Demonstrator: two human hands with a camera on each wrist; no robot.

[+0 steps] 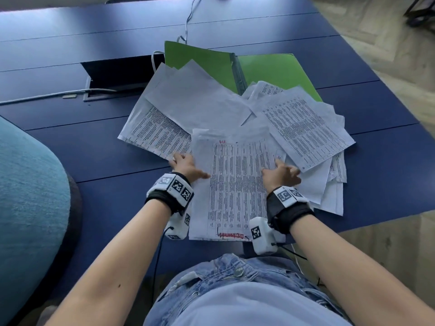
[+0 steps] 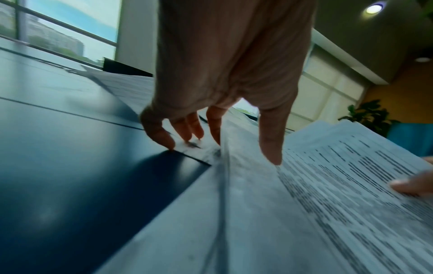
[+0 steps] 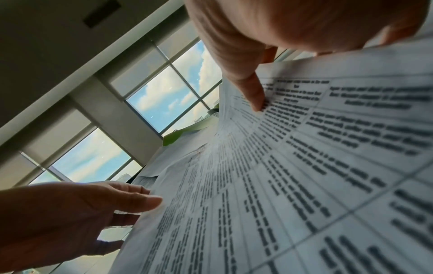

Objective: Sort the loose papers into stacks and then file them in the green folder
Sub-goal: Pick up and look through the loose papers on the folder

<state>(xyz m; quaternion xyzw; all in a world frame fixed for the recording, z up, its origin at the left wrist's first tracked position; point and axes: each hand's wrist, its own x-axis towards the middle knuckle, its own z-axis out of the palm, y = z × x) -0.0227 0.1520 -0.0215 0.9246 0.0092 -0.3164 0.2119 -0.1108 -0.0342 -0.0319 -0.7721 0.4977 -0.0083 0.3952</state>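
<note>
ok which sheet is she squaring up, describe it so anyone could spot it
On the blue table, in front of the open green folder, papers lie fanned out. The sheet is the upright one nearest the person, between the left hand and right hand. Only it bears red handwriting at top and bottom.

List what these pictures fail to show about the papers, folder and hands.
- Text on the papers: too small in the head view, blurred in both wrist views.
- Green folder: its near half lies under sheets.
- Right hand: fingertips hidden under a sheet in the head view.
- Left hand: its grip is unclear.
</note>
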